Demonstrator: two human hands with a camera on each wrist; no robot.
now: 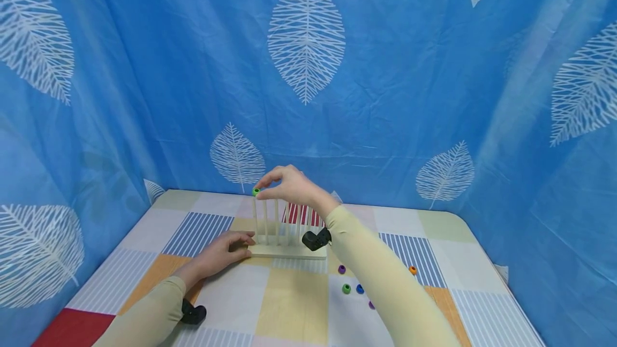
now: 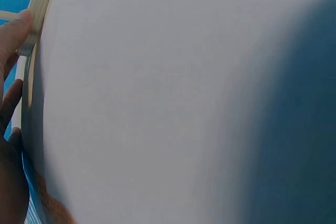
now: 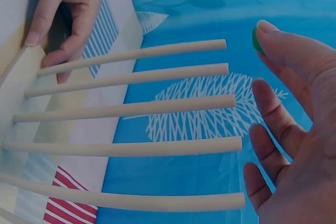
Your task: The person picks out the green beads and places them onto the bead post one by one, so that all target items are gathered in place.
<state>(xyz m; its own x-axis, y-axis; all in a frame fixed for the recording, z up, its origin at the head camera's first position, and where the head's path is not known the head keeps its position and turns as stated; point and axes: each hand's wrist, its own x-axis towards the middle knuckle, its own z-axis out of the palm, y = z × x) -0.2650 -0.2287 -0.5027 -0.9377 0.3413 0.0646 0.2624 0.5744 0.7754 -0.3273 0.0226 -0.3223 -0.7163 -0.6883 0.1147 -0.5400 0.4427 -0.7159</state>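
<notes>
A pale wooden peg rack [image 1: 289, 251] stands on the table, with a row of upright round pegs on a flat base. My left hand [image 1: 224, 252] grips the left end of that base, thumb at the front edge and fingers behind, as the right wrist view also shows. Between thumb and index finger, my right hand [image 1: 291, 183] pinches a green bead [image 1: 256, 191] just above the leftmost peg [image 3: 157, 52]. In the right wrist view the bead is mostly covered by the fingertips and sits apart from the peg tip. The other right fingers are spread and loosely bent.
Right of the rack lie loose beads: purple [image 1: 341, 269], green [image 1: 346, 288], blue [image 1: 360, 289] and orange [image 1: 413, 270]. Another purple bead [image 1: 371, 304] is partly behind the right sleeve [image 1: 385, 277]. A patchwork tablecloth [image 1: 294, 304] covers the table; blue leaf-print curtains [image 1: 395, 95] surround it.
</notes>
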